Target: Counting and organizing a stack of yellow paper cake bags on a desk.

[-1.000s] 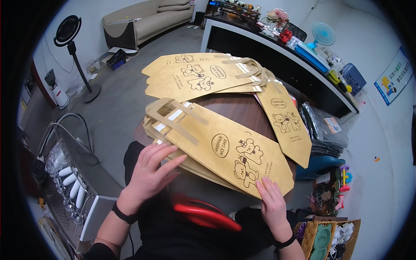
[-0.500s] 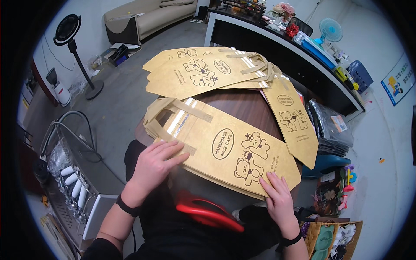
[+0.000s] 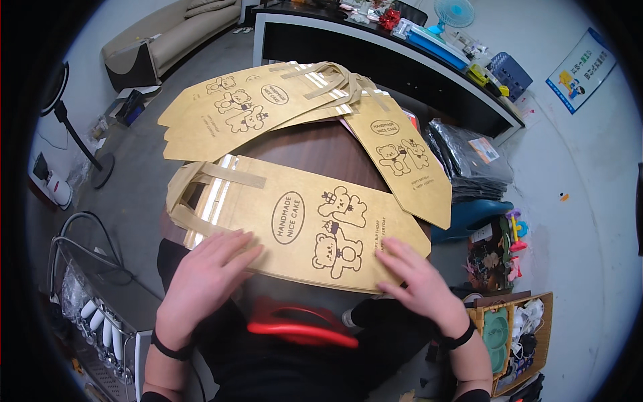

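A stack of flat brown paper gift bags (image 3: pixel 274 251) with printed cartoon bears lies on the table in front of me, fabric handles (image 3: pixel 231 175) toward the left. My left hand (image 3: pixel 211 275) rests along the stack's near edge beside the handles, fingers stretched out over the paper. At the right end, my right hand (image 3: pixel 422 285) has its fingers spread over the top bag and its thumb by the near edge. Neither hand grips anything. Behind lies a fanned-out pile of matching bags (image 3: pixel 187 134); more bags (image 3: pixel 402 184) lie at an angle on the right.
Brown wood of the table (image 3: pixel 321 151) shows between the piles. Dark plastic-wrapped packs (image 3: pixel 462 161) are stacked to the right, above a wicker basket (image 3: pixel 542 355). Close to my lap is a red curved object (image 3: pixel 301 328). A metal cart (image 3: pixel 127 278) stands at left.
The view has swung to the right. My left hand has slid from the handle base along the near edge, and my right hand has spread its fingers and thumb at the right end.
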`<action>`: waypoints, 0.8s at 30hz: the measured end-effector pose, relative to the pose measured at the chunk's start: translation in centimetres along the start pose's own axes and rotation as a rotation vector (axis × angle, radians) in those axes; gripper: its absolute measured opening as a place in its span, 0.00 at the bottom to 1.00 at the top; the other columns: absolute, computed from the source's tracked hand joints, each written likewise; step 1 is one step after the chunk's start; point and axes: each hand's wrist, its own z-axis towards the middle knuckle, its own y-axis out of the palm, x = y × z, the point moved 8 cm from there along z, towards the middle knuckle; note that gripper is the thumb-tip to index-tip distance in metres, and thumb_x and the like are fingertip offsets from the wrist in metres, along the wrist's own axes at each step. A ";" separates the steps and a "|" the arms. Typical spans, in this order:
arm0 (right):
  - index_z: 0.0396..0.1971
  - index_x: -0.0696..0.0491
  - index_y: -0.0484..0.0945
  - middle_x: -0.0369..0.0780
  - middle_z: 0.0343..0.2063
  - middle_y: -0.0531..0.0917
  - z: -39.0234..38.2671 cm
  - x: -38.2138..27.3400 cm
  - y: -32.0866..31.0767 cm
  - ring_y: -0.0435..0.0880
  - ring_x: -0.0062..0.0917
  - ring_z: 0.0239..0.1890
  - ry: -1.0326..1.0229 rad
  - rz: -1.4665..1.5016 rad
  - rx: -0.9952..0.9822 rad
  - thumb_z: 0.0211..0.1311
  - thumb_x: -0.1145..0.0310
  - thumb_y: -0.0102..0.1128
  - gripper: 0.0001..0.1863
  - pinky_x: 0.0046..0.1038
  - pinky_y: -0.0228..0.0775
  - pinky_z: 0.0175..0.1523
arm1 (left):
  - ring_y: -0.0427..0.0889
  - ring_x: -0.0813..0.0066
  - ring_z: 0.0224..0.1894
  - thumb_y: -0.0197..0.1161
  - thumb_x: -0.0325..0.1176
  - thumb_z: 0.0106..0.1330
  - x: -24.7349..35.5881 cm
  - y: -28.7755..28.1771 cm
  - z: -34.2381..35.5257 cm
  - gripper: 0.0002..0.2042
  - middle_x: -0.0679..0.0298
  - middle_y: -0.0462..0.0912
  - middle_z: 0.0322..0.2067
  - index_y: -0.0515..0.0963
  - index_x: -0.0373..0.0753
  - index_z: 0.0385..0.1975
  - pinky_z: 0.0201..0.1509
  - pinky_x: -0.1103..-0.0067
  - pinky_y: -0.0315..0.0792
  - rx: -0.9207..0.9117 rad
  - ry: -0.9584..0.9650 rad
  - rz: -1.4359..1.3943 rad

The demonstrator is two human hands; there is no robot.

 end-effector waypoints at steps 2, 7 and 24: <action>0.82 0.55 0.87 0.54 0.85 0.84 1.0 0.7 -2.5 0.83 0.55 0.86 0.019 -0.065 0.067 0.84 0.54 0.84 0.35 0.52 0.76 0.91 | 0.86 0.55 0.85 0.84 0.35 0.75 1.6 0.0 0.9 0.30 0.58 0.89 0.80 0.89 0.49 0.78 0.93 0.53 0.78 -0.044 0.110 -0.038; 0.80 0.54 0.87 0.56 0.80 0.86 1.4 -1.3 -3.5 0.86 0.55 0.82 0.040 -0.095 0.128 0.79 0.53 0.86 0.37 0.52 0.80 0.87 | 0.87 0.55 0.83 0.85 0.37 0.72 1.4 0.9 2.0 0.30 0.59 0.90 0.78 0.90 0.49 0.76 0.92 0.53 0.78 -0.062 0.177 -0.055; 0.93 0.48 0.74 0.53 0.88 0.78 3.0 -10.3 5.9 0.76 0.50 0.91 0.027 -0.226 -0.054 0.78 0.47 0.86 0.50 0.58 0.70 0.93 | 0.88 0.47 0.81 0.94 0.29 0.54 -6.8 2.3 -0.8 0.43 0.58 0.90 0.80 0.92 0.51 0.77 0.86 0.53 0.83 -0.094 0.121 0.037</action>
